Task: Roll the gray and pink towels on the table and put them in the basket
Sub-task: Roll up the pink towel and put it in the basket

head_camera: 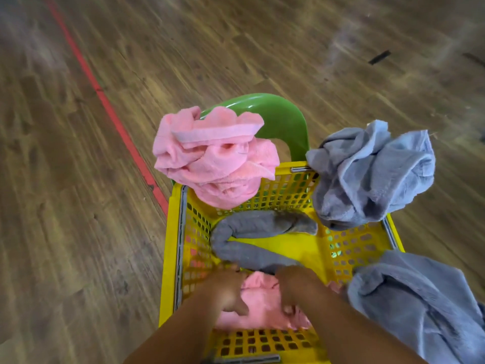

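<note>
Plainly, a loose pink towel (215,158) is sitting on the far-left rim of the basket (168,258); it looks soft and light, and is probably best gathered by an edge. Inside, the left hand (225,292) and right hand (296,287) are curling their fingers into a pink roll (262,308), with a gray roll (252,227) lying just beyond. A far gray towel (367,174) and a near gray towel (420,306) are draping over the right rim.

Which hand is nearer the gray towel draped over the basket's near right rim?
Right. The right hand sits left of that gray towel, on the pink towel; the left hand lies further left.
</note>
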The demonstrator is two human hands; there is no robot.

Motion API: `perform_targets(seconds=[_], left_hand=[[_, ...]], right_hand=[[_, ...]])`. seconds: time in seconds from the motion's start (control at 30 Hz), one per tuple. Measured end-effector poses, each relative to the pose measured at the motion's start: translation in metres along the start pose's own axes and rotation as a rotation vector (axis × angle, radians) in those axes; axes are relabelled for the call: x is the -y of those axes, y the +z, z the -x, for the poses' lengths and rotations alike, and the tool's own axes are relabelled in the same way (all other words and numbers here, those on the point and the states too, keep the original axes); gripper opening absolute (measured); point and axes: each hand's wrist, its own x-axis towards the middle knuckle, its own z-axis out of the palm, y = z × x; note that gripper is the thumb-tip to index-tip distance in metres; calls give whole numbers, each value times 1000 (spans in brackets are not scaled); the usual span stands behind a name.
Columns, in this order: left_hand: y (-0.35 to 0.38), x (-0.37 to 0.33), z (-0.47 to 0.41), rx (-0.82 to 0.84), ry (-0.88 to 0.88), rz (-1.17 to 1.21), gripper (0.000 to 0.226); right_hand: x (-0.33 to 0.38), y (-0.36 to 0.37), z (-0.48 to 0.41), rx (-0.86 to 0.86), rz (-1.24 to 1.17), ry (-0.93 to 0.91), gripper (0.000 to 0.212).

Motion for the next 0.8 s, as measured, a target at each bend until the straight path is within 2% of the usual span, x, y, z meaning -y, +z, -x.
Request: perform_targets(seconds=[0.1,0.17,0.27,0.37,0.4,0.43,0.53,0.63,0.8], left_hand=[[4,-2,-18,40,-27,-73,87],[10,-3,-25,9,-50,-69,93],[14,-2,-31,-179,-72,-51,94],[17,-1,-32,-385,-70,-112,94],[19,-1,-32,-392,-72,-112,97],[22,0,-32,-375,-79,-100,100],[26,-5,-28,-337,-106,-55,93],[13,-7,-18,-363,-87,0,78],[-23,-5,13,-426,-90,-3,65]], right_hand=[[-1,13,-29,60,-31,49,79],[-3,21,-36,27,-52,87,69],[-5,22,-38,-236,-132,65,61],[-8,11,-35,-492,-41,116,83],[-8,11,-36,-488,51,77,91],[-6,16,-39,-383,89,61,95],[-4,32,-43,-160,18,134,97],[-2,25,-32,-201,-47,136,88],[-3,-16,4,-331,-156,136,66]])
